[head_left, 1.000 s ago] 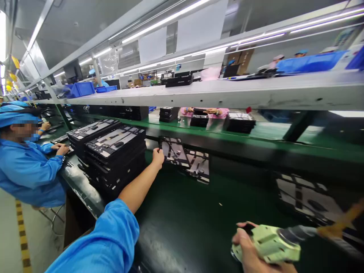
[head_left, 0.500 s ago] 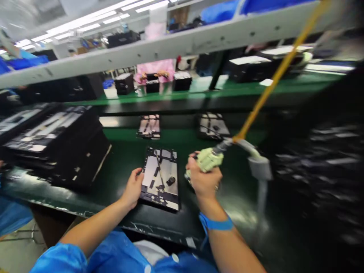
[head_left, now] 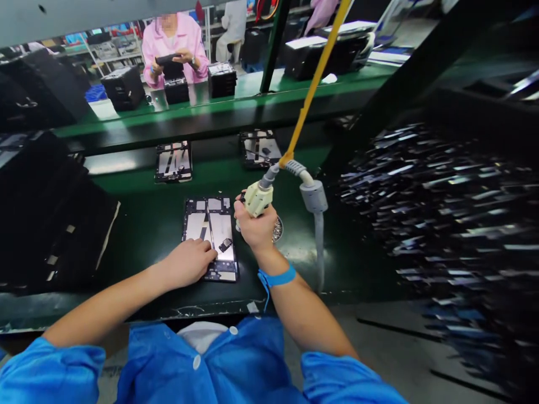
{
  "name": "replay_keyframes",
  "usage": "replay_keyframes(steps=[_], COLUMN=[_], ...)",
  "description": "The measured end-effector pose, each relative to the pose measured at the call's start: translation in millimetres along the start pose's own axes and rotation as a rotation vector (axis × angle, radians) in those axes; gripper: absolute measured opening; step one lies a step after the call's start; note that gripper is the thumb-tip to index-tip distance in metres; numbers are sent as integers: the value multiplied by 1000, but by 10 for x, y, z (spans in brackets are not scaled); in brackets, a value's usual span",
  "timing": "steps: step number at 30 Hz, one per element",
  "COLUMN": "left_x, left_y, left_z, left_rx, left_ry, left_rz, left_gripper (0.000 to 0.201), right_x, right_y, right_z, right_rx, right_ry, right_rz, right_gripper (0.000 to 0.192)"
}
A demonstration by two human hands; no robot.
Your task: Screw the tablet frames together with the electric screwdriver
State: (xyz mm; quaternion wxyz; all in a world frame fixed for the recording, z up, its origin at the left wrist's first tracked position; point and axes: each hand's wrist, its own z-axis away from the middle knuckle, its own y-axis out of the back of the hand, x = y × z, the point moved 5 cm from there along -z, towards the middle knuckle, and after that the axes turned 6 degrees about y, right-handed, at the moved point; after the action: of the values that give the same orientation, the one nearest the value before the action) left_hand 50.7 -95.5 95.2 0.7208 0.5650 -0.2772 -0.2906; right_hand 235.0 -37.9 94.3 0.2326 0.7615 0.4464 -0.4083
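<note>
A tablet's open back housing [head_left: 226, 220] lies flat on the green bench, with a thin cable and a small black part [head_left: 225, 244] on its silvery inside. My left hand [head_left: 189, 261] rests on the lower left of this housing, fingers bent and closed; whatever is under the fingertips is hidden. In my right hand [head_left: 257, 227] is a cream electric screwdriver [head_left: 258, 198], gripped round its body just right of the housing. Its bit is out of sight. Behind that hand a round dish of screws [head_left: 278, 229] is partly visible.
Two more tablet housings, one left [head_left: 174, 161] and one right [head_left: 260, 148], lie farther back. Black stacks [head_left: 54, 224] rise on the left; a dense rack [head_left: 387, 191] stands right. A yellow strap [head_left: 314, 90] and grey cable [head_left: 319, 235] hang nearby. Someone in pink [head_left: 177, 33] works opposite.
The view has tilted down and shifted right. My left hand has gone from the housing's left edge onto its lower face. My right hand still grips the screwdriver, now closer to the housing.
</note>
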Motion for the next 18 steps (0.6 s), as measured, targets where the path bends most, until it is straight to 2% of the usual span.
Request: replay_keyframes(steps=[4, 7, 10, 13, 18], left_x=[35, 13, 1, 16, 72], left_y=[112, 187, 161, 16, -186], left_z=[-90, 22, 232, 429, 566], left_rx=[-92, -75, 17, 123, 333], left_ry=[-30, -35, -68, -126, -195], left_rz=[-88, -17, 98, 145, 123], left_gripper=[20, 22, 27, 31, 25], right_x=[14, 27, 20, 7, 16], right_y=[-11, -10, -12, -18, -35], right_z=[1, 1, 6, 11, 23], right_rx=[0, 2, 8, 13, -12], right_ry=[22, 28, 47, 55, 39], right_rz=[-19, -5, 6, 4, -30], right_gripper=[19, 20, 20, 19, 18])
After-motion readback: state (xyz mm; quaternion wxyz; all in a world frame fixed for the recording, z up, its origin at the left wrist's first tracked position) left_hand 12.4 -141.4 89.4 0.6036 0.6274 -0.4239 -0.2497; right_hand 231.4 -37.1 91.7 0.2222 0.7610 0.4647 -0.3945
